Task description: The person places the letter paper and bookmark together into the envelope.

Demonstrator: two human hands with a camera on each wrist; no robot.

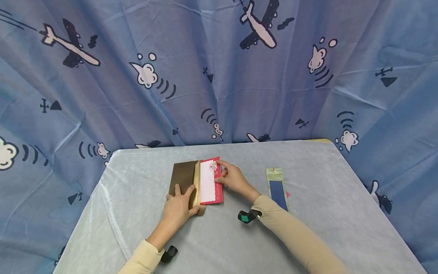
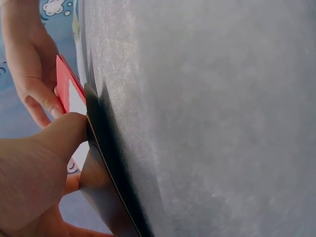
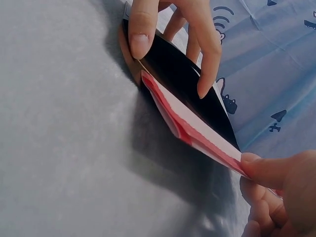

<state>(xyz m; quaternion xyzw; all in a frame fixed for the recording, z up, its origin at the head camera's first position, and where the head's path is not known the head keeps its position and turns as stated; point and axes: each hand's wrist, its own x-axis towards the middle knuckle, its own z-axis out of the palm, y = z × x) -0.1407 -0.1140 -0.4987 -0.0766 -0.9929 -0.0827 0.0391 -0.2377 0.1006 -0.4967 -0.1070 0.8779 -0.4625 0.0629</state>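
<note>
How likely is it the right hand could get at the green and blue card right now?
Probably yes, after letting go: the right hand is pinching the red card, but the green and blue card lies by the right sleeve, its upper part uncovered.

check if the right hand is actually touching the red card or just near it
Touching. The right wrist view shows it: the right hand pinches the edge of the red card, with no gap at the thumb.

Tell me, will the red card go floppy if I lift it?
Probably not much: the red card looks fairly straight where the right hand pinches its edge. It's likely light, since its layers look thin. It might flap open, because it seems folded.
</note>
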